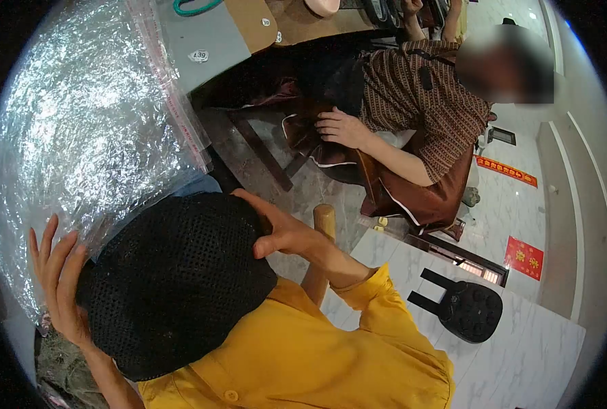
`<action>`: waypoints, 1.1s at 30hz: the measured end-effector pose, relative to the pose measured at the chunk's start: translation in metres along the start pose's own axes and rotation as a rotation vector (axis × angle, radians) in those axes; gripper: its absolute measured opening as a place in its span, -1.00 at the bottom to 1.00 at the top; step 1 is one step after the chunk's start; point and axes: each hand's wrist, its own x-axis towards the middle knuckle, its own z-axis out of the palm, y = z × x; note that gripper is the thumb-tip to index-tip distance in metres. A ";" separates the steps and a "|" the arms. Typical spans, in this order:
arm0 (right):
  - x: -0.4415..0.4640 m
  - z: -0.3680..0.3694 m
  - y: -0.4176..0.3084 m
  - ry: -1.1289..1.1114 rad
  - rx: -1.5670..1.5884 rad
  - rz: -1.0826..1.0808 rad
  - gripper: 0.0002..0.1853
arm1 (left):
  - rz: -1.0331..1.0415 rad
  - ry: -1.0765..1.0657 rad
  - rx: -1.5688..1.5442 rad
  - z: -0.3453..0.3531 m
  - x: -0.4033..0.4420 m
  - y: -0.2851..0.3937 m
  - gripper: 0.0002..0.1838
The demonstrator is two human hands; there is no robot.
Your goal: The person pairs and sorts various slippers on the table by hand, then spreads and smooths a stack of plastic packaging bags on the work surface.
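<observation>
A rounded black mesh cap (177,286) fills the lower left, in front of my yellow shirt. My right hand (283,228) is at its upper right edge. The thumb is bent against the mesh, and some fingers are hidden by the edge. On the cap's left side is my left hand (61,286), its fingers stretched and slightly apart. The palm side and thumb are partly hidden by the cap. Behind the left fingers, clear crinkled plastic (92,123) reflects bright light.
Another person (412,102) in a patterned top sits at the upper right, one hand on a brown cover. A grey table (211,65) holds a green loop (195,7). A wooden post (324,221) stands near my right arm. A black padded object (470,310) lies at right.
</observation>
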 end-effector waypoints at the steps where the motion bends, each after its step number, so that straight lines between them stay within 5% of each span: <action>1: -0.001 0.002 0.000 0.030 0.014 0.006 0.30 | -0.023 -0.007 0.007 0.001 0.009 0.009 -0.67; 3: -0.002 0.007 0.001 0.091 0.044 0.015 0.20 | -0.032 -0.026 0.031 0.003 0.010 0.011 -0.66; 15: 0.009 0.016 -0.010 0.098 0.116 0.064 0.36 | -0.136 -0.075 0.254 -0.006 0.006 -0.007 -0.63; 26: 0.011 0.025 -0.018 0.105 0.162 0.036 0.23 | -0.136 -0.095 0.429 -0.012 0.003 -0.023 -0.64; 33: 0.013 0.026 -0.019 0.120 0.135 0.052 0.26 | -0.147 -0.166 0.405 -0.018 0.005 -0.033 -0.46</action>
